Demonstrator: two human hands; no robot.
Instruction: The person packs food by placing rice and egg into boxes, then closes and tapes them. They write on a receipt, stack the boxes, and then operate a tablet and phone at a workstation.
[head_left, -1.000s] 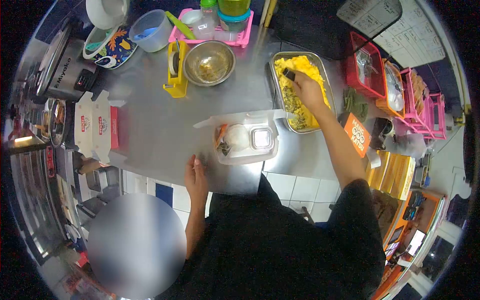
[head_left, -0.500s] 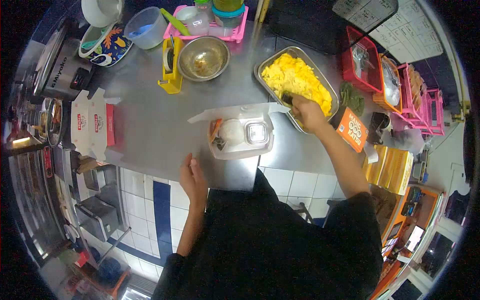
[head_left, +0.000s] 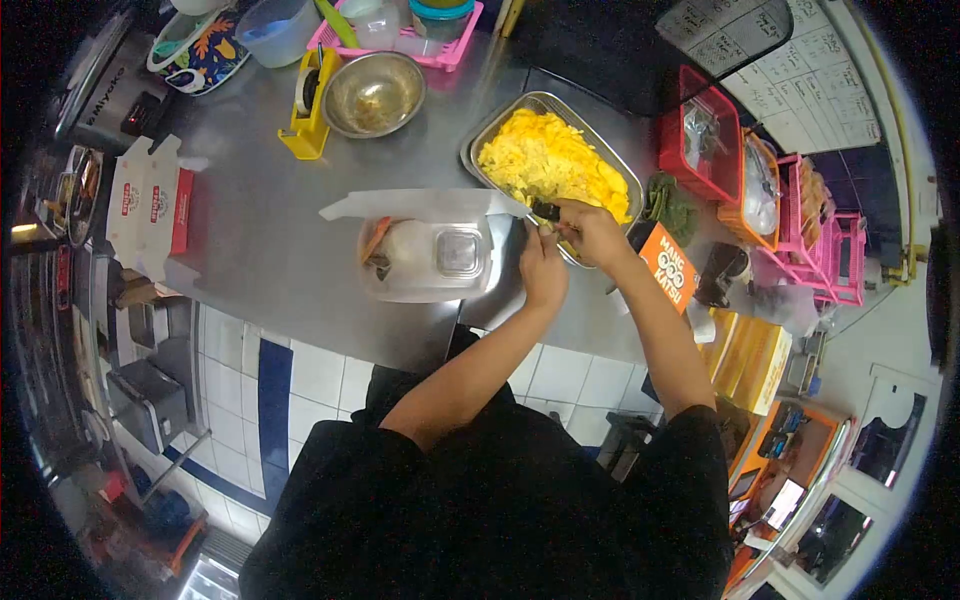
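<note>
My right hand is closed around a dark utensil at the near edge of a metal tray. The utensil's working end is hidden or too small to make out. Yellow scrambled egg fills the tray. Beside it, my left hand has its fingers drawn together at the tray's near rim; what they hold, if anything, cannot be made out. Left of this hand stands an open paper food box, its lid folded back. Inside are white rice, a small lidded cup and an orange-and-dark item.
A steel bowl and yellow tape dispenser stand at the back, near a pink basket. Folded boxes lie left. An orange carton, green cloth and red basket are right of the tray.
My left hand has moved from the counter's front edge, left of the food box, across to the tray beside my right hand. The view has shifted, so things on the counter appear further left.
</note>
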